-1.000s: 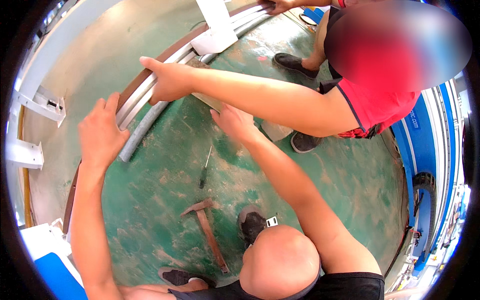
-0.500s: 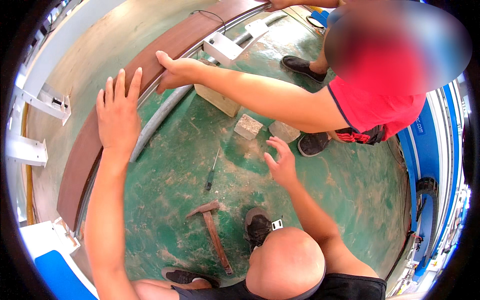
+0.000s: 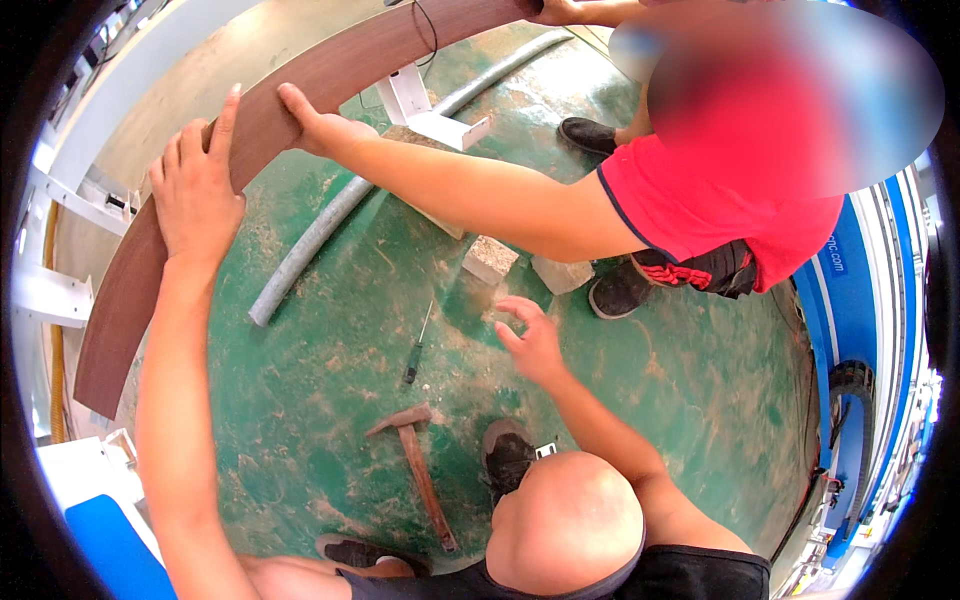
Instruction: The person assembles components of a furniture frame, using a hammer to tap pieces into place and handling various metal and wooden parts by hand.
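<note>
A long curved brown board (image 3: 300, 90) arcs along the upper left, its broad face turned upward. My left hand (image 3: 198, 185) grips it near its lower end, fingers reaching across the face and thumb at the inner edge. My right hand (image 3: 532, 340) is open over the floor, fingers loosely bent and holding nothing. A co-worker in a red shirt (image 3: 740, 130) holds the board with one hand (image 3: 325, 130) just beyond mine and the other (image 3: 560, 10) at its far end. A white bent metal bracket (image 3: 425, 110) sits at the board's inner side.
On the green floor (image 3: 330, 400) lie a hammer (image 3: 420, 470), a screwdriver (image 3: 415, 350), a grey tube (image 3: 310, 245) and two small rough blocks (image 3: 490, 260). My bent knee (image 3: 565, 520) and shoe (image 3: 508, 455) are below. Blue-white machinery (image 3: 850, 280) stands right; white metal supports (image 3: 50, 295) stand left.
The board has shifted left, away from the tube, and tilted so more of its face shows. My left hand and the co-worker's near hand moved with it. My right hand dropped slightly and moved left.
</note>
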Demonstrator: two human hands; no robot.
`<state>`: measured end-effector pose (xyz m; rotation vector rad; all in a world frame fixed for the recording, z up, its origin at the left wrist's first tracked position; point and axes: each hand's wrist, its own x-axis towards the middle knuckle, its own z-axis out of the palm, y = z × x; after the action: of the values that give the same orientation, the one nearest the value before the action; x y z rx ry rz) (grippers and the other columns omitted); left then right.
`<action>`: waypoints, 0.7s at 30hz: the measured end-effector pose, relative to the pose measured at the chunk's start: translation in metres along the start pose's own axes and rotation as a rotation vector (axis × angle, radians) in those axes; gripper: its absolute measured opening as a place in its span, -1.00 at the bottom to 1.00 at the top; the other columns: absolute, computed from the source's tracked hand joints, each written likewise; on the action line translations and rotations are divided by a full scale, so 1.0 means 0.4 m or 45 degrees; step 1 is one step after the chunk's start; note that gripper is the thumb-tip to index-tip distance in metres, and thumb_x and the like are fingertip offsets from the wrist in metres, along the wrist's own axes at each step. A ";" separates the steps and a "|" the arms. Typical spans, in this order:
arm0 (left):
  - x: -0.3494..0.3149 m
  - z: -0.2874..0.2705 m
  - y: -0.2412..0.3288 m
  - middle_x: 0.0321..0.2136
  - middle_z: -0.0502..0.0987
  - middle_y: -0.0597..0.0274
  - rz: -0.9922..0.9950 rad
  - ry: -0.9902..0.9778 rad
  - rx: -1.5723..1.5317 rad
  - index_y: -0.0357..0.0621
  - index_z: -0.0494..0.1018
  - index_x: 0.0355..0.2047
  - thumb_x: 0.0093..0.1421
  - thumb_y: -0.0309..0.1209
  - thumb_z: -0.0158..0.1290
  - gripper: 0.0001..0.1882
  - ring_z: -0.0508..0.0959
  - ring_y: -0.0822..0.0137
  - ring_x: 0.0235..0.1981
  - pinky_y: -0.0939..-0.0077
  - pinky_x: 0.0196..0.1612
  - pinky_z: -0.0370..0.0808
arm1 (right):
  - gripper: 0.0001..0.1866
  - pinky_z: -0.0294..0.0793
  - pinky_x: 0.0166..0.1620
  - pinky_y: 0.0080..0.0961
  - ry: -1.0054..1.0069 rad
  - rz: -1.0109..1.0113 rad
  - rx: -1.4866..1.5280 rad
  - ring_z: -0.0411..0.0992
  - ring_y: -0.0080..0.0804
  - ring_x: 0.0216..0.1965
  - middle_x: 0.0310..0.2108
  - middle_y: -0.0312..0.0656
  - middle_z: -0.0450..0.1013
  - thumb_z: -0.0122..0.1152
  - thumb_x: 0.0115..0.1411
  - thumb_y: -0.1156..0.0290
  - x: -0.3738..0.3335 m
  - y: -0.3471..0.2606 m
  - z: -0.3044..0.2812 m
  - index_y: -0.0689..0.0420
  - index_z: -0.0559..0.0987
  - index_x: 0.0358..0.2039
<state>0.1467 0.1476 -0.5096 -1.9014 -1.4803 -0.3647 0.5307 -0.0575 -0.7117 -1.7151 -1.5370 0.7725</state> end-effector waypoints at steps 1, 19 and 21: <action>0.003 -0.013 -0.003 -0.05 0.41 0.22 -0.008 -0.074 -0.040 0.38 0.05 0.49 -0.13 -0.59 0.32 0.18 0.47 0.16 0.03 0.18 0.03 0.40 | -0.68 0.42 0.22 -0.26 -0.008 0.007 0.009 0.47 -0.06 0.15 0.02 -0.02 0.56 0.35 0.15 0.37 0.001 -0.003 0.003 0.12 0.64 -0.08; -0.137 -0.001 0.084 -0.20 0.41 0.18 -0.042 -0.234 -0.304 0.26 0.14 0.44 -0.28 -0.36 0.53 0.24 0.59 0.09 -0.25 0.20 -0.24 0.55 | -0.72 0.54 0.03 -0.33 -0.114 0.150 0.142 0.57 -0.16 -0.05 -0.09 -0.01 0.60 0.28 0.22 0.41 -0.056 0.012 -0.001 0.21 0.64 -0.07; -0.118 -0.026 0.081 -0.22 0.41 0.19 -0.044 -0.290 -0.351 0.25 0.15 0.44 -0.26 -0.39 0.52 0.21 0.59 0.08 -0.23 0.19 -0.23 0.56 | -0.74 0.54 0.03 -0.34 -0.166 0.204 0.208 0.58 -0.18 -0.06 -0.10 -0.02 0.60 0.28 0.22 0.45 -0.050 -0.034 0.000 0.21 0.65 -0.08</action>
<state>0.1640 0.1022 -0.5414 -2.1964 -1.6844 -0.3957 0.5204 -0.0765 -0.7010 -1.7085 -1.3908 1.0806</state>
